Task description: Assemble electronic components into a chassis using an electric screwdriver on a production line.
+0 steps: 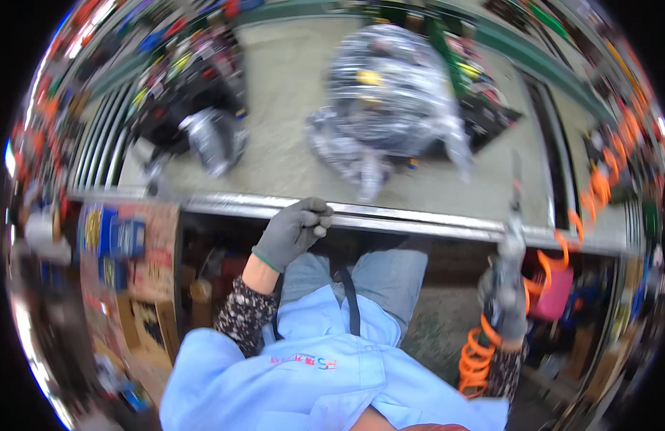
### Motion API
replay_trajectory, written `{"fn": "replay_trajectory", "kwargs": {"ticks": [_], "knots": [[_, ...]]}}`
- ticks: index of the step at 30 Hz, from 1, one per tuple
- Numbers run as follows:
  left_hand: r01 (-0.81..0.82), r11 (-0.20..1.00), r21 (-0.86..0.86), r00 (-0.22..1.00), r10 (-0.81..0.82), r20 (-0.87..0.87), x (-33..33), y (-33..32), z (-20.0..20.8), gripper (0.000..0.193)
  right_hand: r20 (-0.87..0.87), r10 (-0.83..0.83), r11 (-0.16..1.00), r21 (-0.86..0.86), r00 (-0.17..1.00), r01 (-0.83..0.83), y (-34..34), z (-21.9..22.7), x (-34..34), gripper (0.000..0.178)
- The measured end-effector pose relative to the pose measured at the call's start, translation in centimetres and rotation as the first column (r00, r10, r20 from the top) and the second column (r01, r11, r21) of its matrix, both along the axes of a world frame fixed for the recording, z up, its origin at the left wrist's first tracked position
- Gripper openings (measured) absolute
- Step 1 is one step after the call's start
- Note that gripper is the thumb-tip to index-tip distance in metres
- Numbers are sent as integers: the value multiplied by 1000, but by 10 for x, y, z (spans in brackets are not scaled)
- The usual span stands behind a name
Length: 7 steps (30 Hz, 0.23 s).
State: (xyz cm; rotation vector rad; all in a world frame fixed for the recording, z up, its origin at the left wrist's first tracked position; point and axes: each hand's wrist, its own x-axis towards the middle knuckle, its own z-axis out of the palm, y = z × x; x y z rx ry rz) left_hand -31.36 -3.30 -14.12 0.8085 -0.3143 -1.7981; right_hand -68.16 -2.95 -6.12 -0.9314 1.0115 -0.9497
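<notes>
My left hand (289, 235), in a grey glove, is raised at the front edge of the workbench (282, 129). Its fingers are curled together, and whatever they may hold is hidden. On the right, my right hand (506, 298), gloved too and blurred, is closed around an air screwdriver (513, 241) whose thin bit points away from me over the bench. An orange coiled air hose (476, 363) hangs by that hand. Beyond my hands a bulky thing wrapped in clear plastic (390, 100) lies on the bench, blurred, with some yellow showing through.
A black part with a plastic-wrapped end (214, 140) lies further left on the bench. Blue bins (126, 238) and an open cardboard box (149, 327) are at lower left. A pink-red container (551, 291) is beside my right hand. Metal rails (419, 219) border the bench front.
</notes>
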Motion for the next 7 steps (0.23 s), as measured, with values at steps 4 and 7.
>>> {"fn": "replay_trajectory", "kwargs": {"ticks": [4,7], "knots": [[-137,986,-99,988,143,52,25,19,4,25,-573,201,979,91,795,-182,31,-30,-95,51],[-222,973,-65,930,231,287,48,26,16,23,-708,331,921,99,624,-376,11,-2,-78,62]]}}
